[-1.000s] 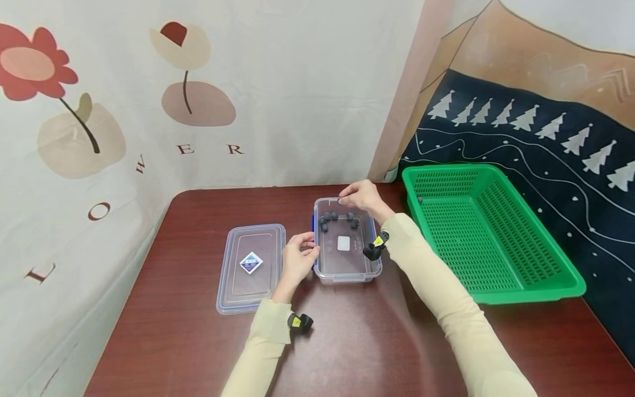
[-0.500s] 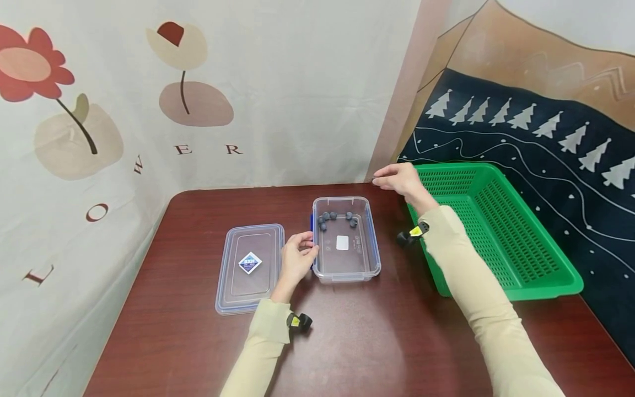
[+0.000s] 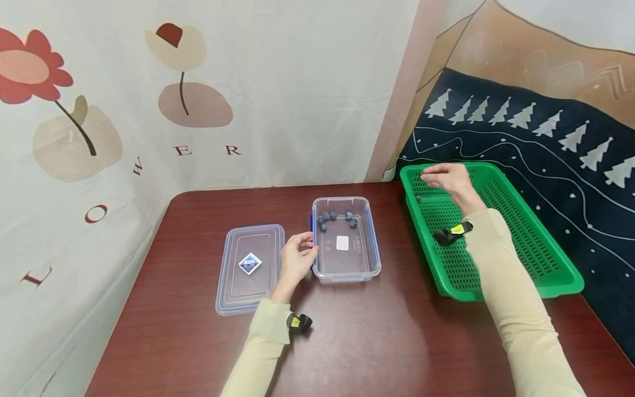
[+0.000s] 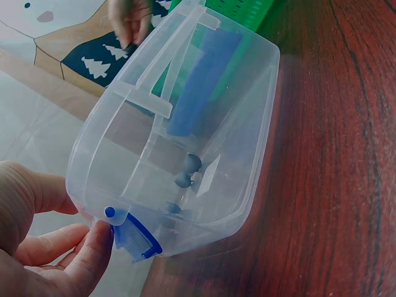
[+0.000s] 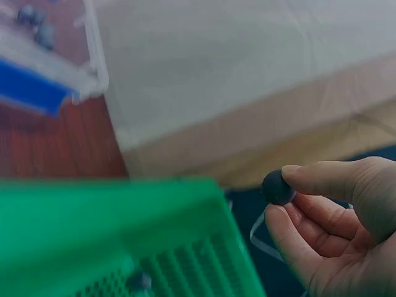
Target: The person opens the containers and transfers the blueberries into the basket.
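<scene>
A clear plastic box [image 3: 345, 270] with blue clips stands mid-table and holds several dark blueberries [image 3: 328, 216] at its far end. My left hand [image 3: 297, 259] rests against the box's left wall, thumb and fingers touching the blue clip [image 4: 137, 238]. My right hand [image 3: 445, 177] hovers over the far left corner of the green basket [image 3: 541, 275] and pinches one blueberry [image 5: 276, 187] between thumb and fingertips. One blueberry [image 3: 418, 199] lies in the basket's corner, also seen as a blurred berry [image 5: 140, 282] in the right wrist view.
The box's clear lid [image 3: 250, 267] lies flat on the dark wood table [image 3: 377, 342], left of my left hand. Printed cloth hangs behind the table and a dark tree-patterned cloth runs along the right side.
My right hand has left the far end of the clear box and moved right with a blueberry, ending over the green basket. The left hand has stayed on the box.
</scene>
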The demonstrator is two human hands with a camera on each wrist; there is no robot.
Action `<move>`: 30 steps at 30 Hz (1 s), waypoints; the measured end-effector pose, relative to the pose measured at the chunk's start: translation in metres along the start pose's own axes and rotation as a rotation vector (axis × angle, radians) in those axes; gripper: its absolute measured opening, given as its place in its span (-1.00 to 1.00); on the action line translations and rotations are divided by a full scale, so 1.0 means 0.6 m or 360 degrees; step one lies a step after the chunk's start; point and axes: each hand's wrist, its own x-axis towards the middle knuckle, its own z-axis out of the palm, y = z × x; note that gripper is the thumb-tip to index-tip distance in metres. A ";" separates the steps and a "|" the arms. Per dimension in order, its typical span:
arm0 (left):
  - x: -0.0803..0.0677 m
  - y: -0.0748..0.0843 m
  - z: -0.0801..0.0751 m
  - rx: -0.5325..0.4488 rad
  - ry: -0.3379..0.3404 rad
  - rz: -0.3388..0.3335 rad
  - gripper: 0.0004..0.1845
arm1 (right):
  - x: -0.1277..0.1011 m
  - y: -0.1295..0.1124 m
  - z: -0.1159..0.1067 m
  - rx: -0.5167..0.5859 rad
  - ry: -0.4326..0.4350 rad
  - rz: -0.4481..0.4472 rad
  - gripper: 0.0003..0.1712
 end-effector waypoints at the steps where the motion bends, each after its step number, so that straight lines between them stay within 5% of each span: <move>1: 0.000 0.000 0.000 0.0000 -0.0001 -0.0002 -0.66 | 0.001 0.008 -0.007 -0.0004 0.0008 0.0012 -0.51; 17: 0.000 0.001 0.000 0.0019 -0.0009 -0.0004 -0.66 | 0.008 0.093 -0.052 0.0012 0.0069 0.0285 -0.53; 30: 0.001 -0.001 0.001 0.0009 -0.0006 -0.0016 -0.66 | 0.012 0.082 -0.047 0.0011 0.0123 0.0302 -0.44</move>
